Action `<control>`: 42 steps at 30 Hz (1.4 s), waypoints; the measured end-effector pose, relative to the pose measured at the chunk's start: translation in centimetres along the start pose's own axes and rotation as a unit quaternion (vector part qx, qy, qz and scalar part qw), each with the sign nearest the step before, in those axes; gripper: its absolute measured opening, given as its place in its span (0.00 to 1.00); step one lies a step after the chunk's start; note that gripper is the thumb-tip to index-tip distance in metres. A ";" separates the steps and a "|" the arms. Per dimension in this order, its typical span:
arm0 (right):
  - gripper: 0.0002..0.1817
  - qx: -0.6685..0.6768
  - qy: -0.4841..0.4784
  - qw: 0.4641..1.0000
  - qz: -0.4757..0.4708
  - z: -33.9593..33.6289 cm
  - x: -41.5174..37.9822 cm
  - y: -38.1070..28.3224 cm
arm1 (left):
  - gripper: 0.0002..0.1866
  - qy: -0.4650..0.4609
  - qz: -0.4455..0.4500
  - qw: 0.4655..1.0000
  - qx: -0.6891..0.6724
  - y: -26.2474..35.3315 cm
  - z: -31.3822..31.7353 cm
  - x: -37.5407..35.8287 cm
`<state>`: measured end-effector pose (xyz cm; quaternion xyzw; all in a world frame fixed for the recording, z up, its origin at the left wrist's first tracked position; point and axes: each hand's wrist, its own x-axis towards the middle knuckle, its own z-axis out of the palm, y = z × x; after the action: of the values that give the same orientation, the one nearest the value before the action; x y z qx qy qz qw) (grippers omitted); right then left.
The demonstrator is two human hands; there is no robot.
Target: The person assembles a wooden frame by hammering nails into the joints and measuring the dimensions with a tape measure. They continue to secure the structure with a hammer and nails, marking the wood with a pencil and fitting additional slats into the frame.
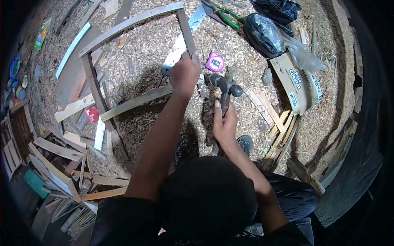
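Observation:
My left hand (186, 74) is closed around the right side piece of a rectangular wooden frame (131, 26), near its lower right corner. The frame is made of narrow wooden strips and stands tilted over the wood shavings. In my right hand (225, 125) is a hammer (225, 96), gripped by its handle just under the dark metal head. One end of that head is rounded, and it is close to the frame's lower right corner. A pink tape measure (215, 62) lies just beyond the hammer. Behind my left hand lies a shiny flat strip (175, 52), partly hidden.
Wood shavings cover the ground. Black plastic bags (262, 35), a cardboard box (293, 84) and a green-handled tool (227, 18) lie at the back and right. Scrap wood (57, 164) is piled at left. More strips (283, 135) lie beside my right foot (245, 144).

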<state>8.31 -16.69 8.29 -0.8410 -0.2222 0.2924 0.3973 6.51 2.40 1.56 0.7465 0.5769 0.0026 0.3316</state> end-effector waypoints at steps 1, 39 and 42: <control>0.11 0.002 -0.003 1.000 0.002 0.1 0.2 -0.1 | 0.24 -0.013 -0.012 1.000 -0.001 0.1 -0.2 0.2; 0.11 -0.080 -0.098 0.991 -0.052 -3.0 1.1 -5.2 | 0.29 -0.051 -0.057 0.997 -0.018 1.1 -1.3 0.0; 0.09 0.013 0.031 0.978 -0.208 -2.4 0.4 -5.5 | 0.28 -0.024 -0.055 0.998 -0.032 0.8 -1.0 -0.4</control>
<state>9.39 -14.51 13.76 -0.7802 -0.3756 0.1798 0.4668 6.68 2.47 2.91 0.7025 0.6083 -0.0151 0.3690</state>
